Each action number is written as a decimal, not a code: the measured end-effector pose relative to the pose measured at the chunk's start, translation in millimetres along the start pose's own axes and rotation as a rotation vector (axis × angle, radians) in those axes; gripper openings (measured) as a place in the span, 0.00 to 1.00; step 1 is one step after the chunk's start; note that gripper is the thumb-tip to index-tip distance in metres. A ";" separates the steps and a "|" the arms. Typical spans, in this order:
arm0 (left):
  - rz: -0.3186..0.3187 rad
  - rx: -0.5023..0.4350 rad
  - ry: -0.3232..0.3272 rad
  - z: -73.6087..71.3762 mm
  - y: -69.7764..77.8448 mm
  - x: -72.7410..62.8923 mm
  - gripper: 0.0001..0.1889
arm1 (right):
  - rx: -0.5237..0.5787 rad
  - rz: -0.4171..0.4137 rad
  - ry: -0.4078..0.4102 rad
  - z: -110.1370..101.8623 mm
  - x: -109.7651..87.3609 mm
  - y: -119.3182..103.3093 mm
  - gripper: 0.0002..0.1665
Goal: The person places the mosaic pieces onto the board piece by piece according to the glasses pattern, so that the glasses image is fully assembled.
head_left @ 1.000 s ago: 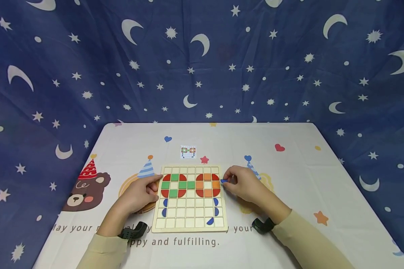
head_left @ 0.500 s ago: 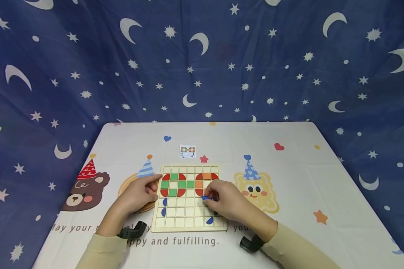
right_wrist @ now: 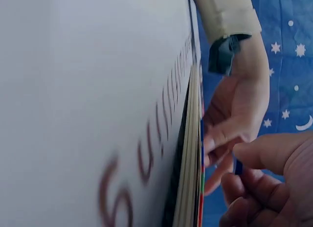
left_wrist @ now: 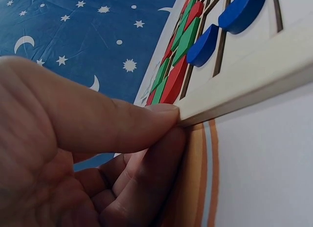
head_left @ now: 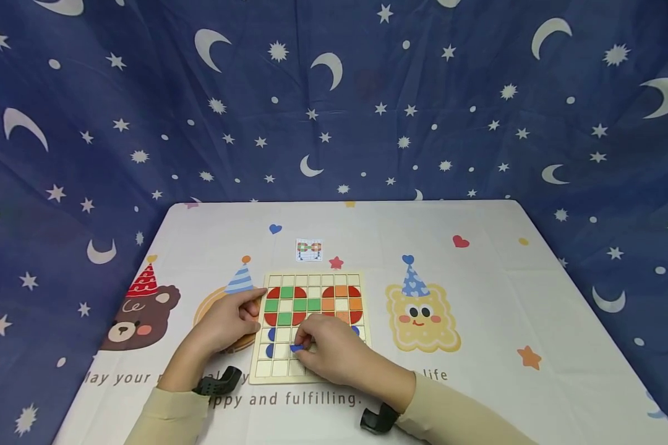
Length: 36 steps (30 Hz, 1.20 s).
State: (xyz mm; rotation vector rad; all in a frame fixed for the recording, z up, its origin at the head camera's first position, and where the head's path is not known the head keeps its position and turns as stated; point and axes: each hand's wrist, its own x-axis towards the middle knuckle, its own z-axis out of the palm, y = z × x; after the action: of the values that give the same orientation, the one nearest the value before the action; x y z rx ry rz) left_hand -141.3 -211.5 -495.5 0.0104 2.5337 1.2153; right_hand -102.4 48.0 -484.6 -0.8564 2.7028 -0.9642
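A pale wooden grid board [head_left: 263,369] lies on the table. Red, green and orange pieces make two rounded shapes on it, joined by a green square [head_left: 314,304]. Two blue rounded pieces [head_left: 270,334] sit at its left side. My left hand [head_left: 227,322] rests at the left edge, index finger extended and thumb against the rim; in the left wrist view the thumb [left_wrist: 142,120] touches the board's side. Over the lower middle, my right hand [head_left: 339,351] pinches a blue rounded piece [head_left: 296,348] between thumb and finger. It hides much of the lower right grid.
A small printed card [head_left: 308,250] with a similar coloured pattern lies beyond the board. The white tablecloth [head_left: 479,296] bears cartoon prints and lettering. Behind the table hangs a blue curtain [head_left: 362,80] with moons and stars.
My right hand has carried the blue piece from beside the board's right edge leftward and nearer, over the lower middle cells. The left hand has stayed at the left edge.
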 end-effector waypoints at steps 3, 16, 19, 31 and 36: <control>-0.003 -0.007 -0.001 0.4 0.3 0.0 0.38 | -0.009 -0.003 -0.017 5.9 2.2 -4.6 0.07; 0.036 0.021 0.004 -3.6 3.9 3.3 0.38 | -0.152 -0.034 -0.063 15.3 9.4 -12.5 0.09; 0.037 0.026 0.007 -4.3 4.6 3.0 0.38 | -0.177 -0.026 -0.072 16.2 9.4 -16.1 0.09; 0.019 0.030 0.008 -3.1 1.9 0.9 0.38 | -0.247 -0.029 -0.099 28.1 12.3 -27.6 0.11; 0.022 0.028 0.008 -1.3 1.1 1.9 0.38 | -0.238 -0.008 -0.119 28.1 13.0 -27.0 0.13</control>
State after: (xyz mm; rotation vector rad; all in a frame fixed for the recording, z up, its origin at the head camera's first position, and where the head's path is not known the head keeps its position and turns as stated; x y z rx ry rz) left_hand -143.7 -211.5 -494.5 0.0406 2.5642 1.1905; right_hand -91.7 8.7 -489.3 -0.9329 2.7482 -0.5797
